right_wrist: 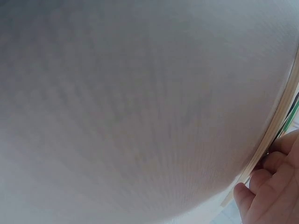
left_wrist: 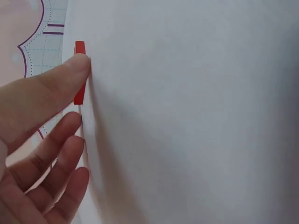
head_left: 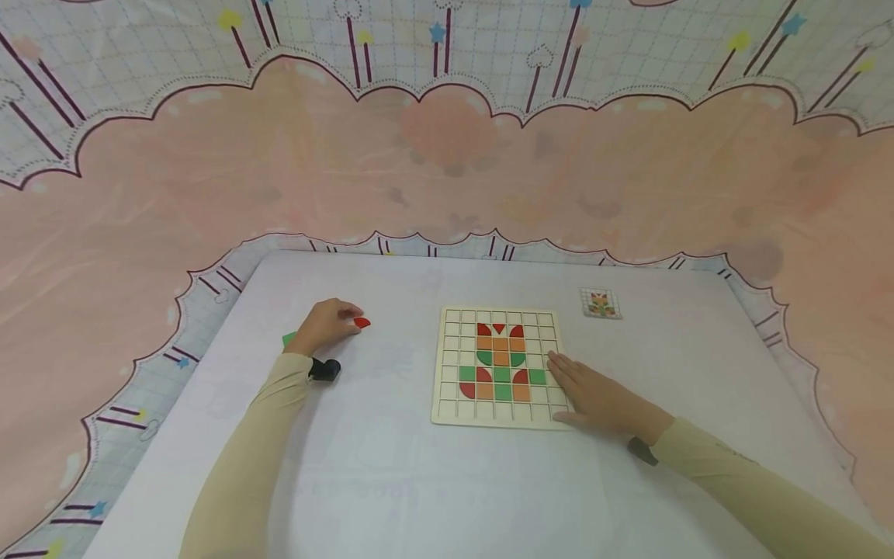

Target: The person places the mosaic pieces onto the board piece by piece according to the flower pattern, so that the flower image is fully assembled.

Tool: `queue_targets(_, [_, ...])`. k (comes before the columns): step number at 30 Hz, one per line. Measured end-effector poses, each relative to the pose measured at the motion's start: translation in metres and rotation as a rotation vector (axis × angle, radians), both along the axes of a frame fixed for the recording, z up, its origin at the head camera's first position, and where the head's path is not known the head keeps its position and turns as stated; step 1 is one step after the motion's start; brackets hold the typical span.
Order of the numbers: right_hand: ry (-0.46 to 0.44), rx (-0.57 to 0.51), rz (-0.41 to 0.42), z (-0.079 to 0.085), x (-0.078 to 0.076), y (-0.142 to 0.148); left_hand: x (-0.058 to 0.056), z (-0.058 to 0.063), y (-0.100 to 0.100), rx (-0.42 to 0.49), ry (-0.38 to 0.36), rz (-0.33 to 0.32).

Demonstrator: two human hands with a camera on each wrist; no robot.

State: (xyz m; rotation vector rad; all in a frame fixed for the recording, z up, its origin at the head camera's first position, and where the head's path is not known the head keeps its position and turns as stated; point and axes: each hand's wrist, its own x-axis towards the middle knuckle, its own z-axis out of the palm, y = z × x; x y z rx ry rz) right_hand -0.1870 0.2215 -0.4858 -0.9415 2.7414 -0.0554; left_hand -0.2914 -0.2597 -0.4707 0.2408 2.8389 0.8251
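Observation:
My left hand pinches a small red curved-edged tile between thumb and fingers, left of the board. In the left wrist view the tile shows edge-on behind the thumb, and the other fingers are loosely bent. A square cream grid board lies on the table, with red, orange and green tiles forming a pattern in its middle. My right hand rests along the board's right edge, fingers extended and thumb spread toward the near corner. In the right wrist view its fingers touch the board's edge.
Partly hidden behind the left wrist is a green piece. A small pattern card with a similar design lies beyond the board to the right. White cloth covers the table, and a patterned curtain hangs behind it.

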Motion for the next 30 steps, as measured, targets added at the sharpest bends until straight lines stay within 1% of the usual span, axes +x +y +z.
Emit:
queue_targets(4, [0.002,-0.007,0.006,0.001,0.000,-0.001,0.003,0.000,-0.004,-0.005,0.013,0.048])
queue_targets(7, [-0.008,-0.010,0.006,0.001,0.000,-0.001,0.005,0.001,-0.003,-0.007,0.013,0.059])
queue_targets(11, [-0.004,-0.003,0.013,0.001,-0.001,0.000,0.007,0.003,0.002,-0.002,-0.012,0.040])
queue_targets(15, [0.005,-0.005,0.025,0.002,0.000,0.001,0.006,0.003,0.007,0.006,-0.043,0.026])
queue_targets(23, [0.005,0.002,0.022,0.002,-0.001,0.001,-0.001,-0.001,0.018,-0.001,-0.043,0.022])
queue_targets(27, [0.013,0.002,0.028,0.002,-0.001,0.001,-0.004,-0.005,0.020,-0.004,-0.034,0.013])
queue_targets(30, [0.019,0.002,0.032,0.002,-0.001,0.001,-0.005,-0.005,0.021,-0.005,-0.024,0.001])
